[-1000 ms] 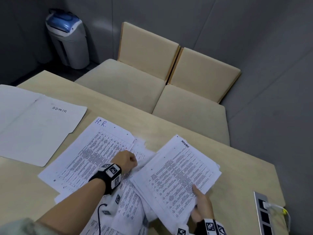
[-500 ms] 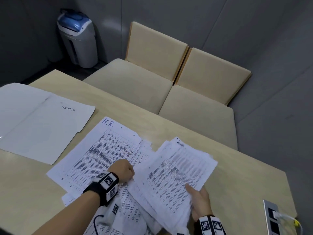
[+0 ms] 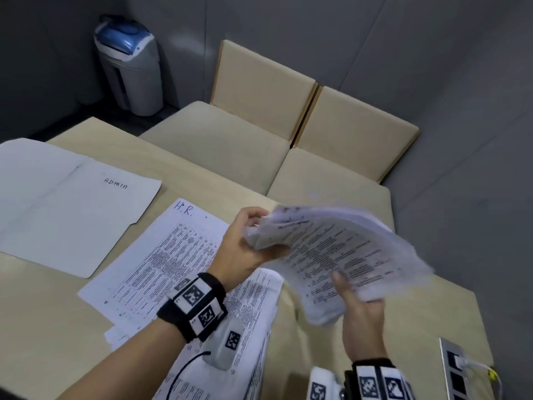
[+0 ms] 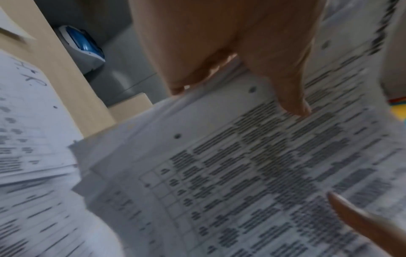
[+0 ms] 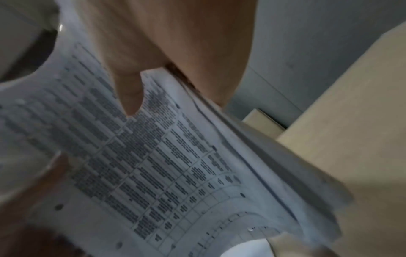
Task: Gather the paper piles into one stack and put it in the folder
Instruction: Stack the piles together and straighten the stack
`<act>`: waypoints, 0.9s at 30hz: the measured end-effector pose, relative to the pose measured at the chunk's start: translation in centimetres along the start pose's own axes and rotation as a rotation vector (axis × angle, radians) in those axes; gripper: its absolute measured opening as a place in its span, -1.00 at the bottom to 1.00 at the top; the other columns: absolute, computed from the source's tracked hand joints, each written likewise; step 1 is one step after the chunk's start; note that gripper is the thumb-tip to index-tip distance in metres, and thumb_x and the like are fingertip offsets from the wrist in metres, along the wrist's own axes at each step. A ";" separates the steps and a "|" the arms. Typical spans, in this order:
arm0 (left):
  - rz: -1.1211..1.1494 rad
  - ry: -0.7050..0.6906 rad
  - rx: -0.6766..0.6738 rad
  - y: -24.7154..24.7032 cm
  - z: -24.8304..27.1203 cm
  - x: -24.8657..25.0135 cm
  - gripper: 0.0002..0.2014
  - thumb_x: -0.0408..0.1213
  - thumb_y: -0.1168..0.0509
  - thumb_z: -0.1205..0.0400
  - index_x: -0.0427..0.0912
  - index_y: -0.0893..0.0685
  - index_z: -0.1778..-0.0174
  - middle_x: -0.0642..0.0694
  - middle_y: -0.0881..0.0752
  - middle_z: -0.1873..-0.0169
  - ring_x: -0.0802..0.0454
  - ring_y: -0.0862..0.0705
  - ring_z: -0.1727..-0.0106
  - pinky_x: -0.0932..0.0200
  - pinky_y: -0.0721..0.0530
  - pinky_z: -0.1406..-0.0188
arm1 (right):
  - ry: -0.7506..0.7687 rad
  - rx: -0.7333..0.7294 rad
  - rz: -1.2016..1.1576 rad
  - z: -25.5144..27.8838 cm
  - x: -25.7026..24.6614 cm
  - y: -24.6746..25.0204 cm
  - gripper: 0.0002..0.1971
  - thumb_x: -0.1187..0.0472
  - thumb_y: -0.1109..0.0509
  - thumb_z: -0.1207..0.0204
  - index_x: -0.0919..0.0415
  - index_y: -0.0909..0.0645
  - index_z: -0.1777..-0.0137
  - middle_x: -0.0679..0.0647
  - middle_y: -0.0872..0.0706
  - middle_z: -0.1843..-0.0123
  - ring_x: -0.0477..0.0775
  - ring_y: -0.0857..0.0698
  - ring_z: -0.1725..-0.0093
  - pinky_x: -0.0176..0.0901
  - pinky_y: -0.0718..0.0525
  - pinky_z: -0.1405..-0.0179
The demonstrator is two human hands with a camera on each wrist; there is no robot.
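A thick pile of printed sheets (image 3: 340, 255) is lifted off the table, bent and motion-blurred. My left hand (image 3: 248, 241) grips its left edge, thumb on top in the left wrist view (image 4: 292, 97). My right hand (image 3: 357, 307) grips its near edge, thumb on the print (image 5: 129, 97). A second pile, its top sheet marked "H.R." (image 3: 161, 255), lies flat on the table under my left forearm. More printed sheets (image 3: 251, 327) lie below it near the front edge. The open white folder marked "ADMIN" (image 3: 66, 206) lies at the far left of the table.
The wooden table (image 3: 427, 321) has a socket panel with a plugged cable (image 3: 458, 368) at its right front. Two beige padded chairs (image 3: 259, 119) stand beyond the far edge. A grey and blue bin (image 3: 129, 64) stands in the back left corner.
The right-hand pile has been raised off the table and curled. My left hand left the H.R. pile and took hold of the raised pile's left edge. The camera shifted slightly.
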State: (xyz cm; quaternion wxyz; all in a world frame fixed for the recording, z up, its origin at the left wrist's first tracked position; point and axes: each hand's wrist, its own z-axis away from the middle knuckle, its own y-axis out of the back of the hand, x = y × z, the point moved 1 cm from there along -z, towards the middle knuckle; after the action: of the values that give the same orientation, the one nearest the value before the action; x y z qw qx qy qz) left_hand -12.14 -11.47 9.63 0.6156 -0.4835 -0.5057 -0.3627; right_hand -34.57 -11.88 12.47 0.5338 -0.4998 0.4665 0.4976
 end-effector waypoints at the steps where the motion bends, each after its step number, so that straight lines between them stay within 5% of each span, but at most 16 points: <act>1: -0.036 0.029 0.019 0.0 0.1 -0.4 -0.20 -0.21 -0.76 -0.18 -0.09 -0.50 -0.29 -0.19 -0.71 -0.23 -0.13 -0.79 -0.17 -0.05 -0.80 -0.13 | -0.028 0.006 -0.005 0.3 0.9 -0.6 -0.65 0.53 -0.47 -0.50 0.12 -0.71 -0.16 -0.11 -0.91 0.01 -0.22 -0.86 0.03 -0.44 -0.74 0.17; 4: -0.105 0.120 0.052 0.2 0.2 -1.7 -0.22 -0.14 -0.73 -0.24 -0.09 -0.46 -0.30 -0.09 -0.71 -0.19 -0.07 -0.77 -0.19 0.07 -0.81 -0.10 | -0.138 0.084 0.042 0.2 3.4 -1.9 -0.74 0.55 -0.50 -0.48 0.22 -0.72 -0.06 0.17 -0.86 -0.05 -0.11 -0.86 0.13 -0.46 -0.72 0.34; 7: -0.132 0.088 0.022 0.3 -0.2 -1.7 -0.42 -0.01 -0.63 -0.38 -0.15 -0.63 -0.24 -0.09 -0.81 -0.12 -0.06 -0.80 -0.14 -0.24 -0.78 -0.18 | -0.182 0.167 -0.003 -0.3 3.5 -2.9 -0.81 0.45 -0.45 -0.59 0.28 -0.67 -0.16 0.25 -0.81 -0.09 -0.20 -0.83 0.29 -0.49 -0.69 0.46; 9: -0.101 0.025 0.013 0.1 -0.1 -0.7 -0.62 -0.14 -0.55 -0.52 -0.14 -0.68 -0.20 -0.11 -0.82 -0.06 -0.05 -0.81 -0.08 -0.27 -0.77 -0.16 | -0.152 0.162 -0.024 -0.5 2.9 -3.0 -0.83 0.39 -0.39 -0.65 0.24 -0.64 -0.19 0.15 -0.84 -0.01 -0.33 -0.81 0.39 -0.49 -0.70 0.46; 12: -0.096 -0.029 0.050 1.1 0.2 0.6 -0.46 -0.08 -0.60 -0.44 -0.15 -0.56 -0.24 -0.02 -0.74 -0.07 0.14 -0.77 -0.04 0.11 -0.78 -0.13 | -0.103 0.170 0.027 0.2 2.6 -1.8 -0.89 0.33 -0.43 -0.62 0.12 -0.69 -0.06 -0.17 -0.90 0.25 -0.26 -0.85 0.27 -0.27 -0.82 0.28; 14: -0.237 -0.035 0.132 4.2 -0.5 -0.3 -0.30 0.11 -0.62 -0.28 -0.09 -0.53 -0.24 0.03 -0.71 -0.10 0.17 -0.71 -0.09 0.29 -0.65 -0.14 | -0.095 0.212 -0.009 0.8 2.9 -0.2 -0.86 0.34 -0.48 -0.58 0.08 -0.73 -0.04 -0.23 -0.90 0.17 -0.19 -0.88 0.17 -0.24 -0.82 0.28; 18: -0.863 0.294 0.362 15.0 -2.8 -3.7 -0.11 0.13 -0.60 -0.37 -0.28 -0.42 -0.50 -0.26 -0.59 -0.41 -0.23 -0.58 -0.42 -0.16 -0.57 -0.41 | -0.199 0.251 -0.082 2.0 4.3 3.1 -0.79 0.34 -0.49 -0.52 0.12 -0.76 -0.11 -0.01 -0.91 -0.06 0.10 -0.86 -0.12 -0.11 -0.86 0.12; 21: -1.224 0.552 0.369 20.1 -1.5 -5.6 0.03 0.18 -0.61 -0.31 -0.33 -0.32 -0.54 -0.35 -0.50 -0.44 -0.33 -0.49 -0.46 -0.29 -0.57 -0.36 | -0.373 0.122 -0.128 2.5 5.3 3.4 -0.74 0.45 -0.35 -0.61 0.19 -0.72 -0.21 0.21 -0.87 -0.16 0.26 -0.87 -0.08 0.07 -0.87 0.11; 23: -1.291 0.589 0.335 21.0 -0.5 -6.6 0.07 0.18 -0.64 -0.26 -0.34 -0.31 -0.53 -0.34 -0.46 -0.41 -0.34 -0.49 -0.43 -0.27 -0.58 -0.31 | -0.486 0.025 -0.152 3.0 6.4 2.5 -0.74 0.45 -0.32 -0.64 0.25 -0.68 -0.25 0.26 -0.88 -0.12 0.28 -0.89 -0.02 0.17 -0.87 0.14; 27: -1.163 0.564 0.222 19.2 1.3 -8.6 -0.12 0.07 -0.60 -0.39 -0.30 -0.35 -0.48 -0.32 -0.51 -0.37 -0.29 -0.61 -0.31 -0.11 -0.62 -0.30 | -0.609 -0.074 -0.045 2.6 10.4 1.2 -0.64 0.36 -0.45 -0.58 0.32 -0.65 -0.37 0.32 -0.84 -0.22 0.40 -0.82 -0.20 0.48 -0.67 -0.28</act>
State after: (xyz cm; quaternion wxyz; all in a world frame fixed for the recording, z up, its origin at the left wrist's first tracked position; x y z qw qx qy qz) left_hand 3.57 -5.39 -3.09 0.4743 0.0488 -0.5383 -0.6949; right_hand -35.05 -8.64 2.16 0.6414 -0.3570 0.2555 0.6292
